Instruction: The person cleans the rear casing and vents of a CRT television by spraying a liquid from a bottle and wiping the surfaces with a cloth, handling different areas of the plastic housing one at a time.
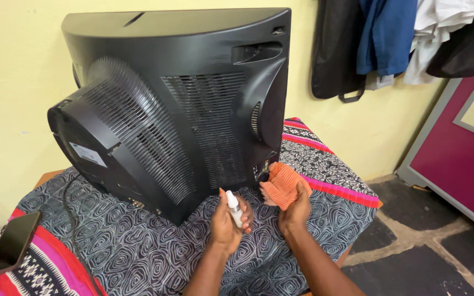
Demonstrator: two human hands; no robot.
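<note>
A big black tube television [176,104] stands on a table with its ribbed, vented back turned towards me. Close to its lower rear edge, my left hand [227,222] grips a small white spray bottle [234,208], nozzle up and near the casing. My right hand [296,209] holds a crumpled orange cloth [282,183] just to the right of the bottle, beside the set's lower right corner. The two hands are a short way apart above the tablecloth.
A patterned grey, black and pink cloth [138,246] covers the table. A dark phone [12,241] leans at the left front edge. A black cable [72,219] trails from the set. Clothes [385,38] hang on the yellow wall; a magenta cabinet [456,153] stands at right over stone floor.
</note>
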